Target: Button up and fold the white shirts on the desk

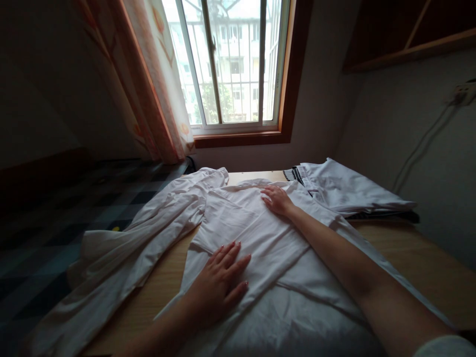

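Observation:
A white shirt (238, 213) lies spread over the wooden tabletop (167, 260), with creases across its middle and its near part in shadow. Flat on the cloth, left of the middle, rests my left hand (223, 270), fingers stretched out and apart. Farther up, near the shirt's far edge, my right hand (277, 200) lies on the fabric with its fingers extended. Neither hand grips anything. A long white sleeve (174, 208) trails off to the left, over the table's edge; whether it belongs to the same shirt I cannot tell.
Folded white clothing (345, 188) lies on dark cloth at the table's far right. A dark checked bed cover (141, 186) borders the table on the left. Ahead are a barred window (234, 74) and an orange patterned curtain (148, 79). A cord (420, 144) hangs from a wall socket (464, 93).

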A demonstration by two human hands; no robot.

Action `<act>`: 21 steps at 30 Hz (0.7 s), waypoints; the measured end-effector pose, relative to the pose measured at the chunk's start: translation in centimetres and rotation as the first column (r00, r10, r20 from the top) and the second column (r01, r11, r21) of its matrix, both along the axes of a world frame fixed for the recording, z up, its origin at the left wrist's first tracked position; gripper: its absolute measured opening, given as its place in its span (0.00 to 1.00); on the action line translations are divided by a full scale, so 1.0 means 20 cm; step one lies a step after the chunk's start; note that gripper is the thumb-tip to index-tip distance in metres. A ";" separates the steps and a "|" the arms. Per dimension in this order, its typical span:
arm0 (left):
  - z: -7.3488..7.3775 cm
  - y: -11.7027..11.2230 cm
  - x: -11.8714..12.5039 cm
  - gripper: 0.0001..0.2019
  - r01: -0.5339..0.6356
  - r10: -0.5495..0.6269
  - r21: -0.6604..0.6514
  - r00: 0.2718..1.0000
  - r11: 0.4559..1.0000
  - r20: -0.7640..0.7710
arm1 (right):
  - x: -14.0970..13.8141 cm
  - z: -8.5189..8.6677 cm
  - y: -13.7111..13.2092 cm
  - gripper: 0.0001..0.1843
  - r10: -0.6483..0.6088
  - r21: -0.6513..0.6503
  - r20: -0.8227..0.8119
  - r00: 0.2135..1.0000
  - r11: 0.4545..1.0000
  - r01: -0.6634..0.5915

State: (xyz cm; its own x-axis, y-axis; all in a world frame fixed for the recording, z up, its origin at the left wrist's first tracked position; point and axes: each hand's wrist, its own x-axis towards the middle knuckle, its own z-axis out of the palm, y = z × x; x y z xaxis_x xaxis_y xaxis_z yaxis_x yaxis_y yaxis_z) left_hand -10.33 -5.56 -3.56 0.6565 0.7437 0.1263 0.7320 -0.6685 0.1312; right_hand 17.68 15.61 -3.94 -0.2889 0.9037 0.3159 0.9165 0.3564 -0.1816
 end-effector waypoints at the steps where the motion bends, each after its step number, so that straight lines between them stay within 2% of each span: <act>1: 0.00 0.00 0.00 0.26 -0.004 0.003 0.010 1.000 1.000 0.016 | -0.01 0.01 -0.05 0.23 0.056 0.005 -0.001 0.998 0.998 -0.056; 3: 0.00 -0.01 0.00 0.25 -0.006 0.004 0.034 0.999 0.999 0.044 | -0.03 0.02 -0.19 0.24 0.192 -0.014 0.006 0.981 0.981 -0.192; 6: -0.01 -0.01 0.00 0.24 -0.002 -0.002 0.063 0.998 0.998 0.057 | -0.07 0.00 -0.45 0.27 0.392 -0.122 0.027 0.920 0.914 -0.386; 7: -0.02 -0.01 0.00 0.24 0.001 -0.004 0.071 0.999 0.997 0.052 | -0.08 -0.01 -0.52 0.29 0.437 -0.154 0.028 0.899 0.890 -0.428; 9: -0.02 0.00 0.00 0.26 0.018 -0.020 0.078 0.999 0.997 0.027 | -0.08 -0.03 -0.64 0.31 0.453 -0.198 0.014 0.892 0.875 -0.441; 12: -0.02 0.00 -0.01 0.28 0.053 -0.052 0.060 0.998 0.997 -0.023 | -0.04 -0.05 -0.68 0.34 0.379 -0.242 0.000 0.925 0.898 -0.368; 16: 0.00 0.00 -0.04 0.31 0.069 -0.068 0.018 0.996 0.997 -0.058 | 0.09 -0.06 -0.59 0.35 0.233 -0.261 0.028 0.972 0.940 -0.218; 21: 0.10 -0.04 -0.07 0.31 0.144 -0.148 -0.054 0.986 0.988 -0.075 | 0.31 -0.11 -0.48 0.34 0.034 -0.244 0.093 0.995 0.970 -0.011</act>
State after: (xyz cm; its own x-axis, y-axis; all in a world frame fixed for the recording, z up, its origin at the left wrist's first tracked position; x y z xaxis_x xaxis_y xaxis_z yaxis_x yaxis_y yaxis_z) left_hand -11.64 -6.43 -1.61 0.7648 0.6432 0.0363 0.6365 -0.7631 0.1120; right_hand 23.82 6.04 -6.16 -0.3282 0.9429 0.0572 0.9261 0.3331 -0.1772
